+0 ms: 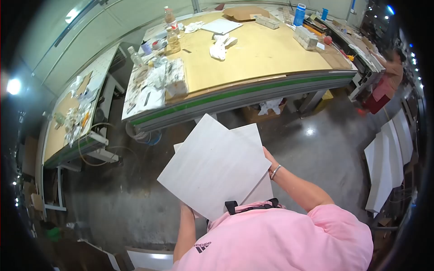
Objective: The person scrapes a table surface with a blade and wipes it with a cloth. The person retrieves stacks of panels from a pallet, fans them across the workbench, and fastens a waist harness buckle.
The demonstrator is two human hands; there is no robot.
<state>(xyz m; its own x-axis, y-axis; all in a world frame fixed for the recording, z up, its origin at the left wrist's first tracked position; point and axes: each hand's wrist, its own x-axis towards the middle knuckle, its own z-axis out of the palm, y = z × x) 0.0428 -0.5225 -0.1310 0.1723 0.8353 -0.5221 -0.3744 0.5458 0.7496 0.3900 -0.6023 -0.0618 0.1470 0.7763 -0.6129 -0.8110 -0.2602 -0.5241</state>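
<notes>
Two pale square panels lie one over the other in front of my chest. The upper panel (214,165) is turned like a diamond and covers most of the lower panel (250,132), whose corners stick out behind it. At the right edge, my right hand (270,160) is closed on the panels, with its fingers mostly hidden beneath them. On the lower left side, my left hand (189,210) is almost wholly covered by the upper panel, and its fingers do not show.
Ahead stands a large workbench (253,58) with bottles, white cloths and blocks on it. A side table (61,122) is at the left. Curved white pieces (382,167) stand at the right, below a person (388,81) in red.
</notes>
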